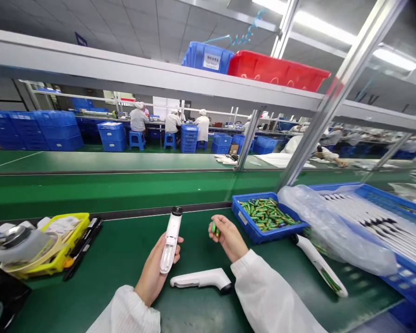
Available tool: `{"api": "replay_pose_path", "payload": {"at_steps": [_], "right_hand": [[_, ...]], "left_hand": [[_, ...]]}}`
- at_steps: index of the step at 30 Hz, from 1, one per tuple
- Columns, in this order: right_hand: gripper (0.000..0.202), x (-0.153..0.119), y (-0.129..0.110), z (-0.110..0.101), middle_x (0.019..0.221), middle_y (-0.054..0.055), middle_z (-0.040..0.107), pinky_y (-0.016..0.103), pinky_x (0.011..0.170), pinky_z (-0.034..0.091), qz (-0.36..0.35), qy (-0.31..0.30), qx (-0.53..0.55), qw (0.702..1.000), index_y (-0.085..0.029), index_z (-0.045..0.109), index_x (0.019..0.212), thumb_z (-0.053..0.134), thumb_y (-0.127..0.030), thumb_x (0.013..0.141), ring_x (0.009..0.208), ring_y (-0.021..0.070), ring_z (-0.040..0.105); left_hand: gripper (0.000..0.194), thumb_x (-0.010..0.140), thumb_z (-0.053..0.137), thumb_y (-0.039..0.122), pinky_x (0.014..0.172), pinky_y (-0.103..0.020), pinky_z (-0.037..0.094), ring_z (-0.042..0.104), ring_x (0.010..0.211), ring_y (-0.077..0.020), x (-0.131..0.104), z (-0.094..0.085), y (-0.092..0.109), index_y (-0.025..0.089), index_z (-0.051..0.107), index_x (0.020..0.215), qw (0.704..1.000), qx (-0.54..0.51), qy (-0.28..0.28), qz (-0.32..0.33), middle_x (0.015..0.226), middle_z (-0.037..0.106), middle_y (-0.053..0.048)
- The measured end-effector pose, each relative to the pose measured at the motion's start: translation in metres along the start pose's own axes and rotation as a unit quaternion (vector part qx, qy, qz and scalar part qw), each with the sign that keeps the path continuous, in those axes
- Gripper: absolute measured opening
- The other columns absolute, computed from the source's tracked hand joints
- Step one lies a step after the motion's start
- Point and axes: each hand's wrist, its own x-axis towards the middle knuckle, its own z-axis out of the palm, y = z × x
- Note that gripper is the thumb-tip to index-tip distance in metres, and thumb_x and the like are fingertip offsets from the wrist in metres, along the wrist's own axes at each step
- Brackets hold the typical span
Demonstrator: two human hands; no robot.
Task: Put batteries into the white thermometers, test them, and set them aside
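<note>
My left hand (155,267) is closed around a white handheld device (171,240), shaped like a forehead thermometer. It is held upright, black tip up, with its battery compartment open towards me and apparently bare. To its right, my right hand (227,233) pinches green batteries (214,227) in its fingers, raised over the bench; how many is hard to see. Between my forearms lies a second white device (201,278) on its side. A third white device (321,266), with green batteries showing in its handle, rests at the right. Behind my right hand, a blue tray (254,237) holds many loose green batteries.
At the right, a large blue crate (411,284) contains rows of white devices, partly covered by a clear plastic bag (336,231). A yellow basket (55,263) with assorted items and black pens (85,247) sit at the left. A metal post (343,88) and shelf stand ahead.
</note>
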Motion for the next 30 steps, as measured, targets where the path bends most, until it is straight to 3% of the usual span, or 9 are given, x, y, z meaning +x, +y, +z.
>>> {"api": "replay_pose_path", "payload": {"at_steps": [3, 5, 8, 11, 15, 18, 23, 28, 30], "right_hand": [[0.042, -0.016, 0.007, 0.021, 0.052, -0.008, 0.04, 0.018, 0.041, 0.024, 0.012, -0.025, 0.021, 0.999, -0.019, 0.046, 0.083, 0.06, -0.057, 0.077, 0.041, 0.0064, 0.034], [0.039, -0.027, 0.008, 0.027, 0.056, -0.008, 0.04, 0.019, 0.044, 0.027, 0.002, -0.037, 0.021, 0.999, -0.02, 0.045, 0.086, 0.058, -0.056, 0.08, 0.045, 0.0071, 0.035], [0.026, -0.042, 0.007, 0.031, 0.071, -0.003, 0.046, 0.022, 0.053, 0.036, -0.068, -0.062, -0.053, 0.994, -0.021, 0.044, 0.093, 0.048, -0.046, 0.09, 0.056, 0.0098, 0.042], [0.01, -0.052, 0.003, 0.032, 0.075, -0.002, 0.048, 0.023, 0.056, 0.036, -0.134, -0.099, -0.169, 0.972, -0.022, 0.044, 0.097, 0.041, -0.031, 0.094, 0.058, 0.0109, 0.044], [0.003, -0.057, 0.0, 0.034, 0.069, -0.002, 0.052, 0.023, 0.055, 0.035, -0.212, -0.131, -0.308, 0.918, -0.021, 0.049, 0.088, 0.048, -0.022, 0.089, 0.057, 0.0117, 0.048], [0.005, -0.059, -0.001, 0.035, 0.069, -0.001, 0.059, 0.023, 0.055, 0.036, -0.263, -0.133, -0.337, 0.894, -0.019, 0.056, 0.088, 0.051, -0.021, 0.087, 0.056, 0.0115, 0.051], [0.016, -0.058, 0.0, 0.031, 0.072, 0.0, 0.065, 0.02, 0.047, 0.036, -0.279, -0.155, -0.276, 0.907, -0.017, 0.061, 0.101, 0.053, -0.022, 0.088, 0.047, 0.0086, 0.048], [0.032, -0.057, -0.002, 0.027, 0.066, 0.001, 0.062, 0.026, 0.055, 0.036, -0.331, -0.175, -0.389, 0.842, -0.018, 0.055, 0.121, 0.039, -0.029, 0.096, 0.054, 0.0145, 0.053], [0.033, -0.058, -0.004, 0.026, 0.064, 0.0, 0.058, 0.027, 0.055, 0.036, -0.3, -0.176, -0.379, 0.858, -0.018, 0.051, 0.121, 0.032, -0.027, 0.096, 0.055, 0.0153, 0.052]], "left_hand": [[0.033, 0.086, 0.053, 0.04, 0.068, -0.023, 0.046, 0.056, 0.072, -0.0119, -0.001, 0.002, -0.003, 0.016, 0.059, 0.109, 1.0, 0.02, 0.004, -0.003, 0.092, 0.065, -0.006], [0.04, 0.087, 0.053, 0.039, 0.076, -0.026, 0.046, 0.06, 0.087, -0.0159, -0.003, 0.004, -0.003, 0.02, 0.048, 0.122, 0.999, 0.043, -0.002, -0.012, 0.109, 0.064, -0.008], [0.057, 0.085, 0.057, 0.037, 0.08, -0.031, 0.047, 0.06, 0.101, -0.0227, -0.005, 0.008, -0.004, 0.025, 0.031, 0.134, 0.997, 0.076, -0.026, -0.015, 0.121, 0.058, -0.011], [0.075, 0.08, 0.064, 0.033, 0.074, -0.033, 0.05, 0.061, 0.1, -0.0257, -0.007, 0.01, -0.007, 0.028, 0.019, 0.139, 0.995, 0.082, -0.052, 0.0, 0.119, 0.057, -0.012], [0.091, 0.074, 0.072, 0.027, 0.075, -0.033, 0.052, 0.06, 0.101, -0.0264, -0.009, 0.012, -0.01, 0.031, 0.011, 0.142, 0.995, 0.064, -0.069, 0.025, 0.107, 0.061, -0.009], [0.09, 0.073, 0.072, 0.027, 0.071, -0.033, 0.054, 0.063, 0.094, -0.0248, -0.013, 0.016, -0.007, 0.031, 0.013, 0.141, 0.997, 0.055, -0.054, 0.022, 0.104, 0.062, -0.009], [0.076, 0.075, 0.07, 0.026, 0.07, -0.033, 0.056, 0.065, 0.09, -0.0247, -0.017, 0.016, 0.001, 0.03, 0.024, 0.136, 0.998, 0.033, -0.059, 0.006, 0.107, 0.061, -0.008], [0.064, 0.082, 0.063, 0.025, 0.077, -0.032, 0.055, 0.062, 0.101, -0.0242, -0.013, 0.011, 0.003, 0.031, 0.028, 0.135, 0.999, 0.041, -0.026, 0.017, 0.108, 0.062, -0.007], [0.063, 0.083, 0.062, 0.026, 0.075, -0.031, 0.055, 0.062, 0.101, -0.0237, -0.012, 0.012, 0.003, 0.031, 0.027, 0.135, 0.998, 0.056, -0.024, 0.031, 0.11, 0.061, -0.007]]}}
